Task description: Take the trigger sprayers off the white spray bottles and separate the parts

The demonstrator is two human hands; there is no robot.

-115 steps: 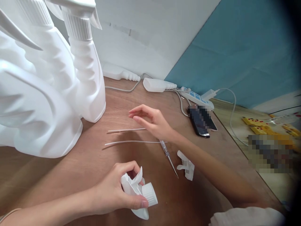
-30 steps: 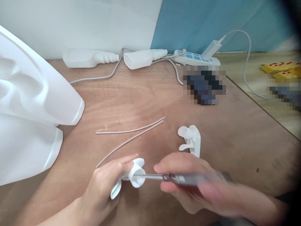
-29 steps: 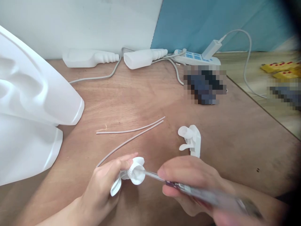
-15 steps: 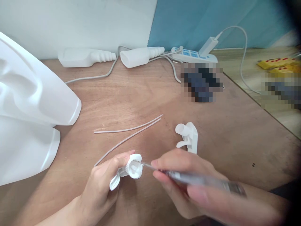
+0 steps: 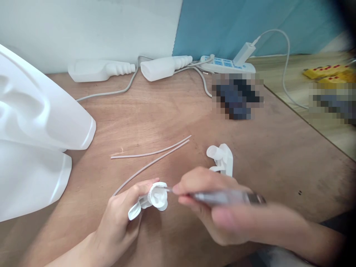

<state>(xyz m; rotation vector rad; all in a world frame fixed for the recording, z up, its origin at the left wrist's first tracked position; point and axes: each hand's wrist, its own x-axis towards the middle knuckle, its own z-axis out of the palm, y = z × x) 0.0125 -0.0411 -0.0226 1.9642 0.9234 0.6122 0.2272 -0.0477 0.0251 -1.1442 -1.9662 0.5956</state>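
My left hand [image 5: 122, 211] is closed around a white trigger sprayer head [image 5: 135, 212], its round collar turned up toward the camera. In my right hand [image 5: 211, 204] is a slim pointed grey tool [image 5: 217, 196], held like a pen and blurred by motion. Its thin tip reaches the edge of the collar's opening; how far inside it goes I cannot tell. Just beyond my right hand lies a second white trigger sprayer head [image 5: 228, 159], partly hidden by that hand. Two thin clear tubes [image 5: 151, 153] lie on the wooden table beyond my left hand.
Large white plastic pieces [image 5: 63, 122] stand at the left. Along the wall lie two white bottle-like pieces [image 5: 91, 71], a grey cable [image 5: 122, 91] and a power strip [image 5: 222, 65] with a charger. A pixelated dark object [image 5: 236, 98] rests at the back right.
My right hand and the grey tool have shifted slightly left and up, with the tool's back end swinging left. The sprayer head in my left hand has tilted a little.
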